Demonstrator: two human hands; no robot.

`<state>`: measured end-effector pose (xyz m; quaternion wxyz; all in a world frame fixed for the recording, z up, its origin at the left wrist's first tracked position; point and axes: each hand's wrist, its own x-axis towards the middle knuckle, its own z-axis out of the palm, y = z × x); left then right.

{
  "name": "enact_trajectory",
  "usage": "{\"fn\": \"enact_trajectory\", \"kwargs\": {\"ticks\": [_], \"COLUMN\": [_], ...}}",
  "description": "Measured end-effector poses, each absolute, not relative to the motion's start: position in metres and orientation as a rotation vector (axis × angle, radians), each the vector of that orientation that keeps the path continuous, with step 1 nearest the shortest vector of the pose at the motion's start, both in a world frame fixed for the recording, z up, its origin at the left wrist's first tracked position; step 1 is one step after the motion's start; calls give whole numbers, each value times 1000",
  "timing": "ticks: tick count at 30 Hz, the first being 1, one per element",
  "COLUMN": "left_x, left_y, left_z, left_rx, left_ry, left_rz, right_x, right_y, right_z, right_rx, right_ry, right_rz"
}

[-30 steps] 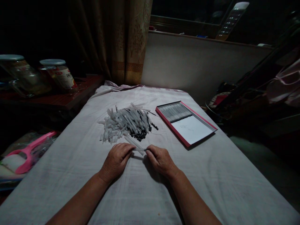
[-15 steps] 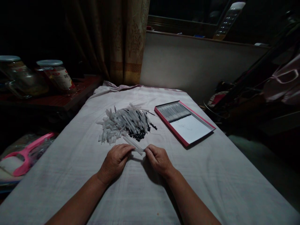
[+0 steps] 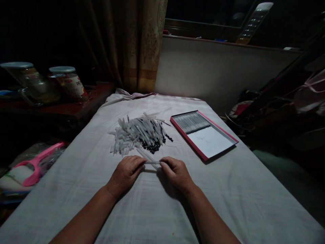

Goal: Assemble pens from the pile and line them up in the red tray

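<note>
Between my two hands stretches a slim, clear pen [image 3: 152, 162], held level above the cloth. My left hand [image 3: 129, 171] pinches one end of it with thumb and fingers closed. At the other end, the closed fingers of my right hand [image 3: 175, 173] grip it. My fingertips hide both ends. Just behind lie loose clear pen barrels [image 3: 145, 154] on the cloth, slanting under the held pen. Beyond them is a heap of translucent barrels and pen parts [image 3: 139, 130], with black tips [image 3: 152, 147] gathered at its near right side.
A shallow red-edged box [image 3: 189, 138] on the right holds a row of pens [image 3: 191, 122] over a white base. White cloth [image 3: 152, 210] covers the table. Lidded jars [image 3: 69, 84] stand on a dark red side table, with a pink-handled item [image 3: 42, 161] below.
My right hand has drawn slightly away from my left, and more of the pen shows between them. The whole view has shifted a little. Heap and box look unchanged.
</note>
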<state>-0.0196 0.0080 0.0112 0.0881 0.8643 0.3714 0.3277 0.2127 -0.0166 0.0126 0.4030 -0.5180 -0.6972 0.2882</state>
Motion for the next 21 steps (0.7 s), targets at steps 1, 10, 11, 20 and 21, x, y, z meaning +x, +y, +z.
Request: {"fn": "enact_trajectory", "kwargs": {"ticks": [1, 10, 11, 20, 21], "left_x": [-27, -62, -59, -48, -49], "left_y": [12, 34, 34, 30, 29], "left_z": [12, 12, 12, 11, 12], "left_rx": [2577, 2589, 2615, 2617, 2602], "left_ry": [1171, 1820, 1861, 1987, 1964], "left_rz": [970, 798, 767, 725, 764], "right_x": [216, 225, 224, 218, 218], "right_y": [-15, -8, -8, -11, -11], "right_z": [12, 6, 6, 5, 6], "right_rx": [-1336, -1423, -1419, -1423, -1421], "right_ry": [-1717, -1472, -1481, -1515, -1513], "right_rz": [739, 757, 766, 790, 789]}}
